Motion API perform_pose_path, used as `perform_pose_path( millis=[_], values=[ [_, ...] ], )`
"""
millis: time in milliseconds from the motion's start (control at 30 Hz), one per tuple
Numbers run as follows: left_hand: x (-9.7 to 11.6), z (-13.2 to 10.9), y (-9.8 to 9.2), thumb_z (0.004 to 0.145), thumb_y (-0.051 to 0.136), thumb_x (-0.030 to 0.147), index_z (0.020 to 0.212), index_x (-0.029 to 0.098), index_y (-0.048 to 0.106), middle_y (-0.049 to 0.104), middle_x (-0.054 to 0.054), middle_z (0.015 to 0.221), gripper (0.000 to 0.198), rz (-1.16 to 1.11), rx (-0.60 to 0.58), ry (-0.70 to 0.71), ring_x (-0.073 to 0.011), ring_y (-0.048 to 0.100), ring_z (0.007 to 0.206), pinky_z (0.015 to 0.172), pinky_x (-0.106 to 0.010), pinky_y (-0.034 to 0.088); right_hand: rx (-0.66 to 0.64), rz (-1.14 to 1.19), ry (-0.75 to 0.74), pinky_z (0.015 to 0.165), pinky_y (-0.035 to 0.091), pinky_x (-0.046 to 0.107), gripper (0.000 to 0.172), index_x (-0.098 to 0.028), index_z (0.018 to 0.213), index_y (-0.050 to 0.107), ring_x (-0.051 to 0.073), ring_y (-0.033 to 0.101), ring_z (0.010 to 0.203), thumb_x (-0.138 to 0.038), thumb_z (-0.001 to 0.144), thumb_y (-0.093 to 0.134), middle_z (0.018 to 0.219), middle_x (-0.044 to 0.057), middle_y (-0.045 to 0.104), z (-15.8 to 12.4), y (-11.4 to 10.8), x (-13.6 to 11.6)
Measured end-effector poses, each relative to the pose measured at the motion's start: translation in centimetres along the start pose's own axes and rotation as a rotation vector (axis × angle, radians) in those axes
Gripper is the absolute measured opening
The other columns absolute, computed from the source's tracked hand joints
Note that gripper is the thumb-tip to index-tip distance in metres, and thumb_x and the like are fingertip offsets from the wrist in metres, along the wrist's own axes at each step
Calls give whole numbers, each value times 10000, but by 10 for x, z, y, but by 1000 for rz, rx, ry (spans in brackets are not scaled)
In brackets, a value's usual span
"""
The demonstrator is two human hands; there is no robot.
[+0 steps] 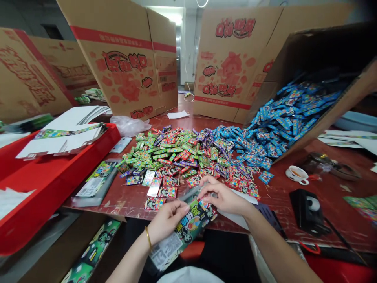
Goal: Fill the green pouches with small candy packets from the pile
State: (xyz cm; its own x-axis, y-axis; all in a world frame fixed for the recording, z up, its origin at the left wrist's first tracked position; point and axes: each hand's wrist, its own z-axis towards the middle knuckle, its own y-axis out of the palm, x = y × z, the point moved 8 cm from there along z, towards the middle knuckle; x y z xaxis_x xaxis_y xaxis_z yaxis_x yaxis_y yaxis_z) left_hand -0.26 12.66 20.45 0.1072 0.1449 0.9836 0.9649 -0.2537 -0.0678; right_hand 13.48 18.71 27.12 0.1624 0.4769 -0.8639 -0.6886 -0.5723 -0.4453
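The left hand (169, 217) pinches the edge of a green printed pouch (188, 230) between thumb and fingers; the pouch slants across the space just in front of the person, its far end reaching over the near edge of the bench (129, 206). A gold-coloured bracelet (148, 237) circles the wrist behind that hand. The right hand (220, 196) bends its fingers at the far end of the pouch, where a bit of red shows under the fingertips; whether it grasps the pouch's lip or a small packet cannot be told.

Just beyond the left hand lie loose red packets (167, 192) and two pale cards (154, 187). Farther past both hands spreads a mixed heap of green packets (156, 153) and purple packets (206, 135), with more red ones among them. Beyond the right hand and to its right, blue packets (273, 133) spill from a cardboard carton (330, 47) tipped on its side. A white sheet (235, 216) lies partly under the right forearm; well to the right of that hand are a cup (297, 174) of brownish liquid and, nearer, a black tape dispenser (309, 212). Left of the left hand, stacked flat pouches (98, 181) lie beside a red tray (55, 179).
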Motion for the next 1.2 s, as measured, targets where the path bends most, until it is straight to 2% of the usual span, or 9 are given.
perform_pose_path(
  millis=[100,200,333,533,667,833,933,1033,1200],
  values=[
    [3,2,-1,797,555,543,765,144,624,610,-22,703,406,-12,55,38,-168,534,672,618,-239,403,146,19,18,790,475,339,83,-227,868,681,196,563,865,-250,801,637,991,48,509,0,1,4],
    [1,5,-5,800,567,526,781,149,622,616,-17,700,382,-107,93,49,-169,550,663,621,-245,422,339,19,71,815,466,352,112,-203,770,663,226,539,948,-280,722,728,1076,70,501,-9,6,16],
    [-10,10,-12,784,601,516,872,153,650,680,-36,761,376,-233,108,18,-201,605,716,669,-278,466,327,-5,49,923,420,380,134,-201,755,679,235,509,1038,-333,779,674,1231,81,475,-9,24,32],
    [-33,4,-29,713,665,547,940,145,675,730,-63,834,461,-446,256,-146,-259,658,822,758,-341,504,696,-157,93,990,336,485,167,-211,891,656,299,469,1102,-209,724,663,1077,106,563,43,-20,83],
    [-42,-11,-44,663,711,549,957,151,688,737,-72,863,495,-528,356,-208,-279,662,885,786,-348,516,667,-88,72,995,329,497,85,-204,790,655,312,478,1110,-210,705,663,1098,113,584,73,-29,105],
    [-58,-16,-53,676,707,536,998,167,677,736,-61,866,491,-527,408,-245,-281,663,882,757,-348,525,588,109,114,712,523,363,274,-192,924,624,236,632,823,-433,796,602,876,74,664,36,-35,105],
    [-54,-4,-41,708,677,536,974,158,675,730,-61,867,462,-455,333,-197,-258,658,857,759,-325,507,555,246,135,677,522,297,351,-222,1079,566,184,637,781,-457,819,590,910,47,665,15,-40,92],
    [-38,7,-19,747,641,528,943,147,666,718,-55,855,429,-358,207,-102,-221,643,791,734,-296,485,563,342,101,690,501,262,354,-250,1018,571,158,621,786,-381,728,726,901,13,654,13,-43,74],
    [-14,7,-1,801,573,521,896,130,649,684,-36,771,410,-204,163,-5,-175,588,696,655,-256,447,138,249,122,688,478,288,192,-184,819,680,182,620,748,-358,746,716,818,40,674,30,-12,48]
  ],
)
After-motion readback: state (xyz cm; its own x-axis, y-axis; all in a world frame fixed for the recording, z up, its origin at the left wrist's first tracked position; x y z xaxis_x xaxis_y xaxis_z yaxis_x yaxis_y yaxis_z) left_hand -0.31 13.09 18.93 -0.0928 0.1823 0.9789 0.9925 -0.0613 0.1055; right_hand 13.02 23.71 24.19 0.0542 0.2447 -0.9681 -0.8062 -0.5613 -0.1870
